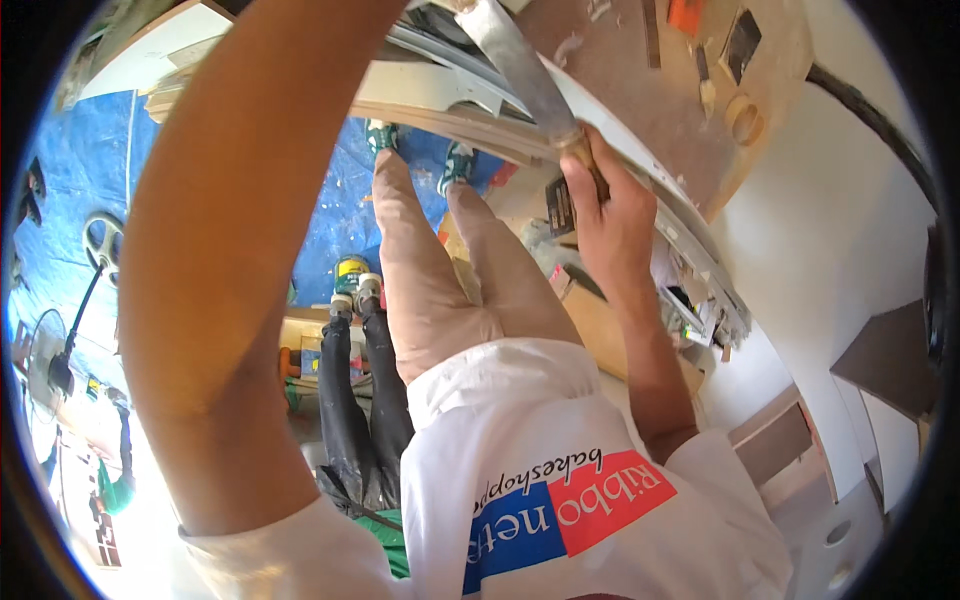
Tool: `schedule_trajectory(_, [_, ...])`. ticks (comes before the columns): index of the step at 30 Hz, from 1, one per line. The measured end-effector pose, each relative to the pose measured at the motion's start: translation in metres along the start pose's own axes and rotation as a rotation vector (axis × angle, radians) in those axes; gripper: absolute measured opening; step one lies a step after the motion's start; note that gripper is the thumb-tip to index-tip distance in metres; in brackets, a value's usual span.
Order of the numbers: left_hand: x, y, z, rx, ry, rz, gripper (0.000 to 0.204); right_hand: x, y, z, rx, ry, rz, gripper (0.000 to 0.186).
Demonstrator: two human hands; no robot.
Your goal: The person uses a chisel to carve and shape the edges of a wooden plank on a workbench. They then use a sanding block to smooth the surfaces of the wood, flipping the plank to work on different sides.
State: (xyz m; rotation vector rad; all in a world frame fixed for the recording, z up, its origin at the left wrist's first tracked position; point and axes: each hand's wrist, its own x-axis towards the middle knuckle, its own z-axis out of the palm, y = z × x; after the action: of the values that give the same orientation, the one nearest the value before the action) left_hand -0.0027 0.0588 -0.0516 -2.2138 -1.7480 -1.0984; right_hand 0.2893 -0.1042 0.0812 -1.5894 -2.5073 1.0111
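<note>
Currently, right hand (615, 225) gripping, fingers and thumb wrapped round the wooden handle (587, 165) of 1 long-bladed tool (520, 72); the blade runs from the grip up and to the hand's left; probably light, stiff metal, perhaps springy toward the tip; smooth blade likely slippery, so best held by the handle, clear of the edges; left arm (250, 170) rises past the upper edge, so the left hand's state cannot be told; just left of the right hand, 1 dark box (560, 206); farther off, above and right, brown work surface (640, 110) with brush (706, 85), tape roll (745, 120) and dark sheet (741, 46); well apart, far left of the hand, blue floor sheet (75, 160).
</note>
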Motion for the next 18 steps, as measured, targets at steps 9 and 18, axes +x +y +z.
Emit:
schedule_trajectory(9, [-0.001,-0.006,0.009,-0.059,0.104,-0.023,0.026,0.004,-0.009,-0.009,-0.063,0.001,0.036,0.042])
schedule_trajectory(18, [-0.003,-0.018,0.016,-0.098,0.104,0.025,0.025,0.021,-0.012,-0.017,-0.060,-0.037,0.026,0.043])
